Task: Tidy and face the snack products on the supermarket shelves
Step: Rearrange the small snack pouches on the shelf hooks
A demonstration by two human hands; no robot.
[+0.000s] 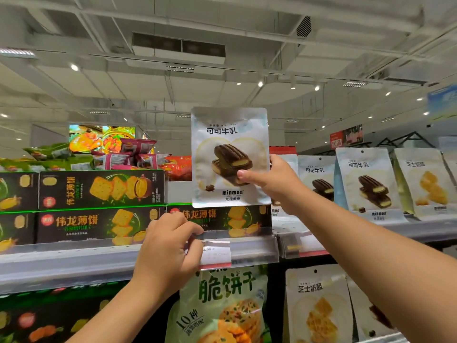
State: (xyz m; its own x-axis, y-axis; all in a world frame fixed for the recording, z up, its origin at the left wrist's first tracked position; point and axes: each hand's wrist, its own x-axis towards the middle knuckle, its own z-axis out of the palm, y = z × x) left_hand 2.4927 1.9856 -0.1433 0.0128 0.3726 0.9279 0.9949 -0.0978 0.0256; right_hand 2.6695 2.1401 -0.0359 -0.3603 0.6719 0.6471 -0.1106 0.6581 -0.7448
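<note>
- Pouch (pixel 230 154): upright, long axis vertical, held above the boxes (pixel 220 217); matching row (pixel 319 180) lies just right.
- Right hand (pixel 269 179): pinching pouch's right edge; nearer hand.
- Left hand (pixel 165 248): curled on shelf rail (pixel 74 262), holding no product.

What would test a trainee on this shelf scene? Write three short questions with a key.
1. True or false: the right hand holds a white cocoa-biscuit pouch upright.
2. What does the left hand touch: A) price tag strip, B) a pouch, C) ceiling?
3. Which side of the raised pouch do matching pouches stand?

Key: 1 true; 2 A; 3 right.
</note>
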